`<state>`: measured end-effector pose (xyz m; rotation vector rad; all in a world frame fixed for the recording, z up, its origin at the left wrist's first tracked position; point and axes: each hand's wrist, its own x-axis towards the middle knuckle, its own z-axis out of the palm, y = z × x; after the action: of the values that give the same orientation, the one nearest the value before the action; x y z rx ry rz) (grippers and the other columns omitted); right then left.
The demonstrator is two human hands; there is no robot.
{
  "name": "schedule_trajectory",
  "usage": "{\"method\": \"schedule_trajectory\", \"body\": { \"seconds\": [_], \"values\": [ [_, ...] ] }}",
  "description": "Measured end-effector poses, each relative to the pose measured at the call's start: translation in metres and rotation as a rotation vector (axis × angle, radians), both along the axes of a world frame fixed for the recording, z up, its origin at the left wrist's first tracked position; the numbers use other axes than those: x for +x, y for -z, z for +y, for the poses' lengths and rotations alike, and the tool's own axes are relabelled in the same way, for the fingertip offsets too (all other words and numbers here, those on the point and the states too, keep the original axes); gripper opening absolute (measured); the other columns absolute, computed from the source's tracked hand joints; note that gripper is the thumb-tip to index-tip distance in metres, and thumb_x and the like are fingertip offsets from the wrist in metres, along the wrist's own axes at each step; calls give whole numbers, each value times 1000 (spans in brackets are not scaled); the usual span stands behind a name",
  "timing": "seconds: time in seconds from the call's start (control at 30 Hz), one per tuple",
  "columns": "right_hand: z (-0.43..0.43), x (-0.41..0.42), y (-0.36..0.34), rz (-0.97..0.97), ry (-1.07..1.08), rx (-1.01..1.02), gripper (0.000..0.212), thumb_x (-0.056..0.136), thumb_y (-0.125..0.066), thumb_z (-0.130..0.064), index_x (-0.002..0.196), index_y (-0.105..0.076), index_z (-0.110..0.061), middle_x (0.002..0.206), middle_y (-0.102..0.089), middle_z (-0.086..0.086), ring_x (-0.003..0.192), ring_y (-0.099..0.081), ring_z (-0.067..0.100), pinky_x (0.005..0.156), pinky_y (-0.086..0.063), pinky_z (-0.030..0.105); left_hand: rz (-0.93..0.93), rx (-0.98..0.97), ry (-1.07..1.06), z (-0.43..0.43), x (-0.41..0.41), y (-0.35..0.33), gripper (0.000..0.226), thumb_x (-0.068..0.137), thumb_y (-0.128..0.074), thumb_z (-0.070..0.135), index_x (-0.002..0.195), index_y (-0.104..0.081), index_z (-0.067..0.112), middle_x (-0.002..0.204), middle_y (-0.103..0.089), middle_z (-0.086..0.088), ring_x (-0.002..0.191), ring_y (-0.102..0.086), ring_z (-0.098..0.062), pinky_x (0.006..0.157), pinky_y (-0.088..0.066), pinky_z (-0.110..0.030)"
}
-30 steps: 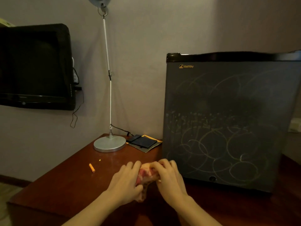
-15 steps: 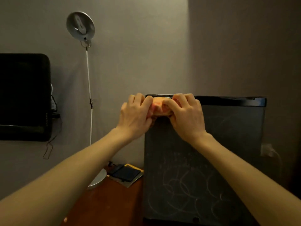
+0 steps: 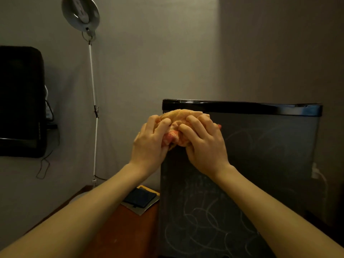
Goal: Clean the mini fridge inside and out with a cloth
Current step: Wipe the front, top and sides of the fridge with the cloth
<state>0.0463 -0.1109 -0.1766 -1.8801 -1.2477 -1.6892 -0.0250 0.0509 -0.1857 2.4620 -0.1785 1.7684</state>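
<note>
A black mini fridge [image 3: 260, 155] stands shut on the wooden table, its door covered with pale swirl marks. A bunched orange and pink cloth [image 3: 178, 120] is pressed against the door's upper left corner, just under the top trim. My left hand [image 3: 150, 140] grips the cloth's left side with curled fingers. My right hand [image 3: 202, 142] grips its right side the same way. Both hands cover most of the cloth.
A tall metal lamp [image 3: 93, 101] stands left of the fridge. A black TV [image 3: 20, 101] hangs on the left wall. A dark wallet on papers [image 3: 140, 199] lies on the brown table [image 3: 126, 233] beside the fridge. A white plug [image 3: 316, 172] sits right of the fridge.
Both hands lifted the cloth from the tabletop up to the fridge door's top left corner, then slid it slightly down the door. The view tilted upward.
</note>
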Motion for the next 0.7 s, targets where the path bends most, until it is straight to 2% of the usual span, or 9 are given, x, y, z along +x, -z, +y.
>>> {"method": "schedule_trajectory", "body": {
  "seconds": [0.2,0.3,0.4,0.53,0.7],
  "values": [
    [-1,0,37,53,38,-108,52,79,-61,-41,126,-50,-22,136,-49,10,128,-40,36,99,-38,53,62,-36,36,6,-1,37,56,82,-72,24,128,-39,22,128,-45,-13,98,-57,-31,69,-55,-41],
    [-1,-1,56,47,16,-118,49,81,-58,-43,124,-51,-21,135,-51,10,126,-41,37,98,-38,51,70,-46,-3,6,-2,57,50,84,-63,30,128,-41,21,127,-48,-14,99,-57,-33,81,-51,-52],
    [-1,-2,75,35,-8,-110,45,84,-56,-45,121,-56,-20,133,-53,9,125,-42,36,98,-38,49,84,-64,-35,5,-1,76,44,87,-60,30,126,-41,24,127,-51,-13,107,-57,-34,96,-38,-67],
    [-1,0,102,39,9,-124,40,87,-51,-42,122,-50,-23,134,-51,8,126,-40,34,101,-37,52,109,-84,-44,3,-4,100,38,89,-54,33,124,-41,25,125,-54,-15,106,-59,-36,99,-34,-68],
    [-2,1,141,55,9,-147,35,91,-49,-37,123,-53,-23,135,-53,8,128,-38,34,105,-32,52,180,-113,-47,1,-6,136,53,81,-73,21,124,-42,25,125,-54,-16,109,-58,-37,98,-36,-66]
  ]
}}
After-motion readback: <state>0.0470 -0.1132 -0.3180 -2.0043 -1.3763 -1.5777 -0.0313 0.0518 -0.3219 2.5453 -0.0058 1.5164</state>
